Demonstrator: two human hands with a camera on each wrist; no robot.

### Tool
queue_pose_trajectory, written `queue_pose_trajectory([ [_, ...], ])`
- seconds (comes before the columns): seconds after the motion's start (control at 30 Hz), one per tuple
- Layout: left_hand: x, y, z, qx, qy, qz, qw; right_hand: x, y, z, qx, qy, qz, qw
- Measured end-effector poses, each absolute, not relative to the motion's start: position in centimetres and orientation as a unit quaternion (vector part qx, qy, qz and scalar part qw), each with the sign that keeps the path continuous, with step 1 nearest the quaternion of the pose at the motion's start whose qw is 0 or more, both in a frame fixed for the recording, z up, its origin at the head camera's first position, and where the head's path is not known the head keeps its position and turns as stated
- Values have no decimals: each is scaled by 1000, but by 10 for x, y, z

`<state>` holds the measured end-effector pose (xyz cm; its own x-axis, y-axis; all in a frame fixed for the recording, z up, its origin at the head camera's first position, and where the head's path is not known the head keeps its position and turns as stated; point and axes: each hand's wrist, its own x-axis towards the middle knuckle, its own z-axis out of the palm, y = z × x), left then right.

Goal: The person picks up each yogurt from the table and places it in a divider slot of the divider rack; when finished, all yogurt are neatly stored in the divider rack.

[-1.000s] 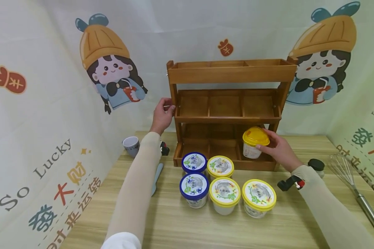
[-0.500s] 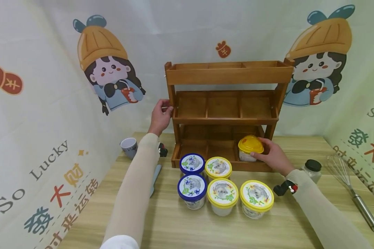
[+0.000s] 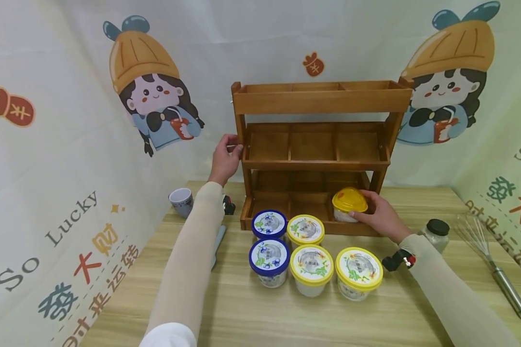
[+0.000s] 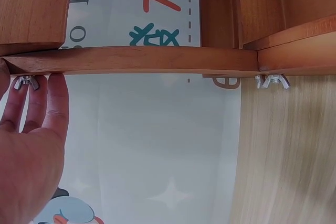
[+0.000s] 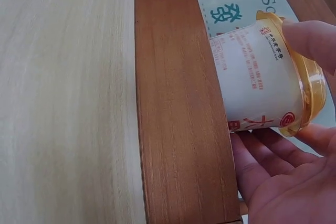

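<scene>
A three-tier wooden rack (image 3: 319,166) with divided compartments stands at the back of the table. On its left side post, my left hand (image 3: 225,160) grips the edge, fingers beside a wing nut (image 4: 26,82) in the left wrist view. My right hand (image 3: 383,215) holds a white cup with a domed yellow lid (image 3: 349,200) in the bottom tier's right compartment. Part of that cup (image 5: 257,72) is hidden behind the rack's front board in the right wrist view. In front of the rack stand several lidded tubs, two with blue lids (image 3: 269,255), others with yellow lids (image 3: 311,264).
On the left are a small patterned cup (image 3: 182,201) and a pale blue spatula (image 3: 217,246), partly behind the left arm. A black-lidded jar (image 3: 436,233) and a metal whisk (image 3: 499,272) lie to the right. A printed cloth (image 3: 330,38) hangs behind the rack.
The yellow-lidded cup has gone down with my right hand, deeper into the bottom tier's right compartment. My left hand has stayed on the rack's post. The head view has shifted slightly.
</scene>
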<state>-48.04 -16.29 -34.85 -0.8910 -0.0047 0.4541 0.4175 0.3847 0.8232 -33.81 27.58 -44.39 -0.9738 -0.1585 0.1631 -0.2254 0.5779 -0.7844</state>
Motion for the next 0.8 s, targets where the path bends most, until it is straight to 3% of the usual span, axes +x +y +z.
queue_pose_trajectory([
  [0.33, -479, -167, -348, -125, -809, -536, 205, -335, 282, -440, 121, -884, 450, 29],
  [0.8, -479, -163, -348, -130, -810, -536, 198, -293, 283, -434, 118, -885, 448, 29],
])
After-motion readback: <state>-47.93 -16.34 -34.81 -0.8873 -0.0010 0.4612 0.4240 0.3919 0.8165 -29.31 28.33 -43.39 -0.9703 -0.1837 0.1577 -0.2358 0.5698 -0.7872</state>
